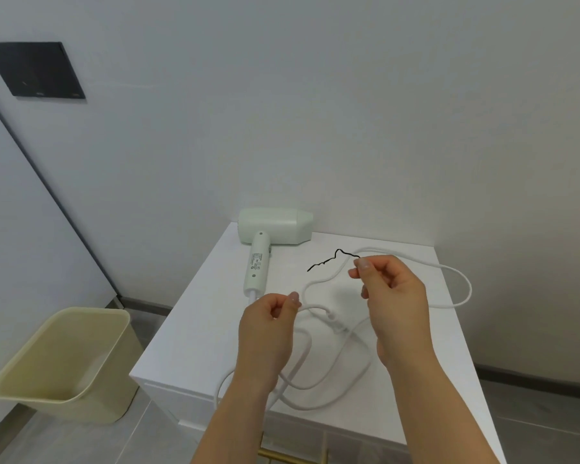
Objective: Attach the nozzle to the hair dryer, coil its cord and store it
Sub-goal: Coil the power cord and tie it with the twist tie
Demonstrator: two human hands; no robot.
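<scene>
1. Hair dryer [275,229]: pale mint green, plain.
2. Cord [456,293]: white.
3. Twist tie [329,259]: black.
4. Surface [195,329]: plain white.
5. Bin [64,363]: cream yellow.
6. Wall panel [34,70]: dark grey.

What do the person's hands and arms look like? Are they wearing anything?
Both arms are bare, with no sleeves showing in the view. The left hand and the right hand wear no gloves, and no rings, watch or bracelet can be seen. The fingernails are neat and look glossy, perhaps lightly polished.

white cabinet top [442,380] against a pale wall [315,95], dark wall panel [34,70], beige bin [64,360] on grey floor [81,443].
</scene>
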